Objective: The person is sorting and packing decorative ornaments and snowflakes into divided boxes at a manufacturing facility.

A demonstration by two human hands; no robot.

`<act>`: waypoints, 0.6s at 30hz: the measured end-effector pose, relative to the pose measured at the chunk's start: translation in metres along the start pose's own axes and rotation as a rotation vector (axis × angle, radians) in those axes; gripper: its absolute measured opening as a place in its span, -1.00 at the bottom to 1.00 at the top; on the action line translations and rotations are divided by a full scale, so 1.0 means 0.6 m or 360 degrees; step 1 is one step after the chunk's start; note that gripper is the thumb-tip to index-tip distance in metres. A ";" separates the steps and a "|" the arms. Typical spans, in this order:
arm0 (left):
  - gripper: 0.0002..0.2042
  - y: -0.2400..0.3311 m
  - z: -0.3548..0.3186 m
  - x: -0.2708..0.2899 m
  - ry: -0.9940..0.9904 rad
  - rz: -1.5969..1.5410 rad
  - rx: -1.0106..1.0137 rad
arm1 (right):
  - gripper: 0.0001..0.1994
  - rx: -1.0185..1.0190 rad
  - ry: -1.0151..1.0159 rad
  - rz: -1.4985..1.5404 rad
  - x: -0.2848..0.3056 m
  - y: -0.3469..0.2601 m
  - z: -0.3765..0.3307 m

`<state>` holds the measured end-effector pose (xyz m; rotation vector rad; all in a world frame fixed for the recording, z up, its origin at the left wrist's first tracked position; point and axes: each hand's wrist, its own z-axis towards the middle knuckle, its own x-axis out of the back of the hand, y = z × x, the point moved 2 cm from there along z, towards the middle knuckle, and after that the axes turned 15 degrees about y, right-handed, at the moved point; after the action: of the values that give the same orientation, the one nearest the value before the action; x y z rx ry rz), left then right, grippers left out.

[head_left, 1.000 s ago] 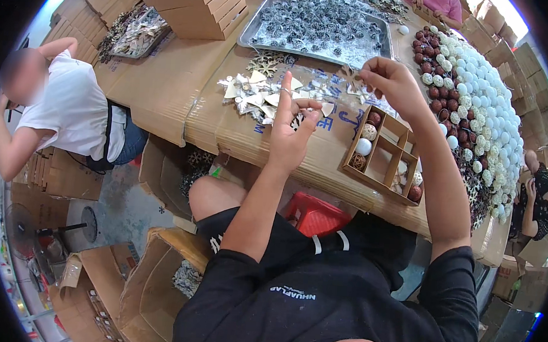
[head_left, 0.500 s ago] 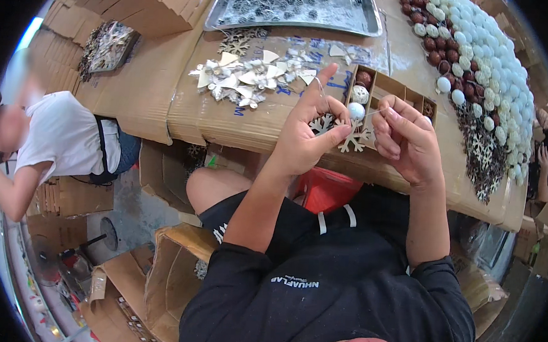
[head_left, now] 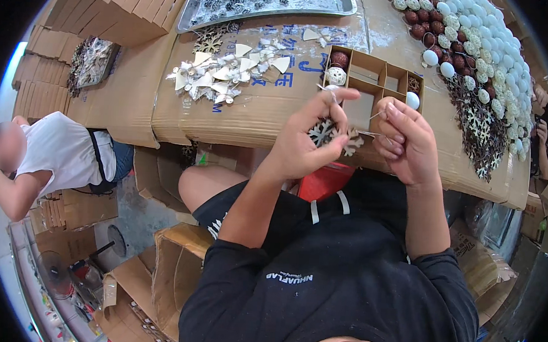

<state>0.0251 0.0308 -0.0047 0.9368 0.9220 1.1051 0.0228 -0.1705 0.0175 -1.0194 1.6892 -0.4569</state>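
Seated at far left, arm bent up toward the head: a person in a white top [head_left: 58, 150]. Above, stacked brown cartons [head_left: 109, 7]. Next along the cardboard-covered worktop [head_left: 129, 95], a loose heap of white ornaments [head_left: 226, 72] with cream triangular pieces, and behind it a metal tray [head_left: 352, 5] of frosted pine cones [head_left: 236, 5].

At center, in the curled left hand [head_left: 300, 138], thumb toward fingers: a dark snowflake [head_left: 321, 131], and just beside it a pale wooden snowflake [head_left: 352, 142], both in front of the near side of a divided box [head_left: 366, 63]. Looped over a finger of the same hand, thin white cord [head_left: 369, 133]. Just right, pinching that cord at the fingertips, the right hand [head_left: 412, 138].

Face-on half a second ago, now partly tucked by the left thumb: the pale snowflake. Newly visible between the hands, a second strand of cord. By all appearances, attention now on cord rather than on picking up pieces, with both snowflakes not yet released.

Banked at right, white, cream and brown balls [head_left: 485, 49], with more snowflakes [head_left: 481, 135] below.
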 end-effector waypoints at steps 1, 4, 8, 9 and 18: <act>-0.48 0.003 -0.002 0.001 -0.0144 0.0056 0.0061 | -0.83 -0.0106 -0.0027 0.0000 -0.003 -0.003 0.002; -0.62 0.002 -0.014 -0.009 -0.0165 0.0014 0.0220 | -0.85 -0.0155 0.0007 -0.0056 -0.025 -0.011 -0.001; -0.76 -0.009 -0.012 -0.018 -0.0031 -0.0174 0.0208 | -0.83 0.0098 -0.0107 -0.0244 -0.024 -0.021 0.010; -0.77 -0.009 -0.008 -0.017 0.0040 -0.0207 0.0042 | -0.81 0.0161 -0.0144 -0.0280 -0.025 -0.024 0.012; -0.66 -0.023 -0.022 0.016 -0.0364 -0.0999 0.0446 | -0.77 0.0239 -0.0136 -0.0640 -0.086 0.002 0.046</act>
<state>0.0186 0.0394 -0.0233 0.8859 1.0941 0.3344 0.0513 -0.1234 0.0366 -1.2516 1.3517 -0.7771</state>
